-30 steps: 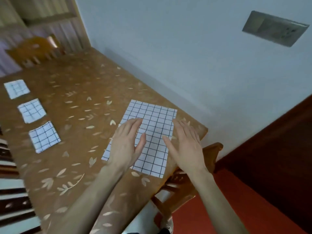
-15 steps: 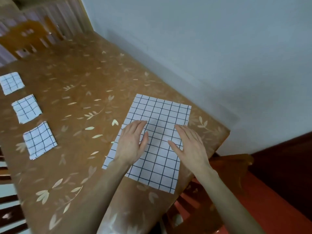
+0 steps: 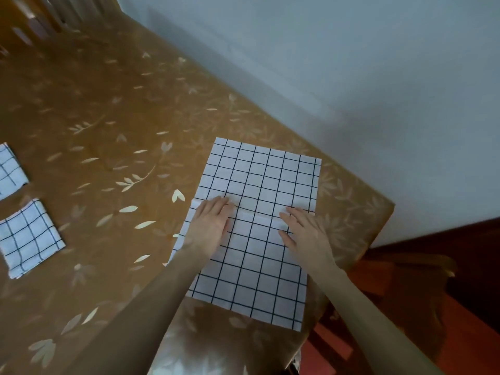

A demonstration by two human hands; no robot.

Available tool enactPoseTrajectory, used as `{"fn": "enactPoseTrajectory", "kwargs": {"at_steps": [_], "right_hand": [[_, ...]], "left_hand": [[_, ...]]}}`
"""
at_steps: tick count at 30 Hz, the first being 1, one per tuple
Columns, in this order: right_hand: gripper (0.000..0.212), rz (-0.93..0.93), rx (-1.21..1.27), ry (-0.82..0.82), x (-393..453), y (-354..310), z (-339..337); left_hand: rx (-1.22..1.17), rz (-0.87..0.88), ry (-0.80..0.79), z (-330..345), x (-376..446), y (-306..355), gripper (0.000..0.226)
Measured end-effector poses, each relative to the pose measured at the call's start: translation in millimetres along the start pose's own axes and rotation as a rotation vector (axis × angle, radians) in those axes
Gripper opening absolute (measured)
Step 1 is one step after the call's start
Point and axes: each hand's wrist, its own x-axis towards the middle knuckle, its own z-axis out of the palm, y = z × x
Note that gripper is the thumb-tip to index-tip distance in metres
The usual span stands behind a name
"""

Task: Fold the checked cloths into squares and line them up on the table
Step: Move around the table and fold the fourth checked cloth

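Pale blue wall is met by a brown, leaf-patterned worktop, whose right-hand corner carries the unfolded checked cloth. That cloth is spread flat near the worktop's edge, probably so it can be reached and creased without stretching. The left hand and the right hand are laid palm-down on it with fingers straight and nothing gripped, one to each side of its middle; a slight ridge runs across the cloth between them, so it is judged that a fold line is being pressed or smoothed. Two folded squares are set well apart at the left, one behind the other, evidently as the start of the row. The farther square is cut off by the frame. A chair beneath the corner is dim and only partly seen.
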Motion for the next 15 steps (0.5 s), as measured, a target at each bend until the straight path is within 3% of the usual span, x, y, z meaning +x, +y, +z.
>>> {"fn": "enactPoseTrajectory", "kwargs": {"at_steps": [5,10,15], "right_hand": [[0.035,0.014,-0.026,-0.047,2,5,13],[0.024,0.032,0.008,-0.045,5,4,21],[0.011,-0.007,0.045,-0.017,9,7,20]], "left_hand": [[-0.018,-0.007,0.012,12,-5,-11,0.048],[-0.008,-0.063,0.03,15,0,-11,0.069],[0.037,-0.032,0.062,16,4,-12,0.035]]}}
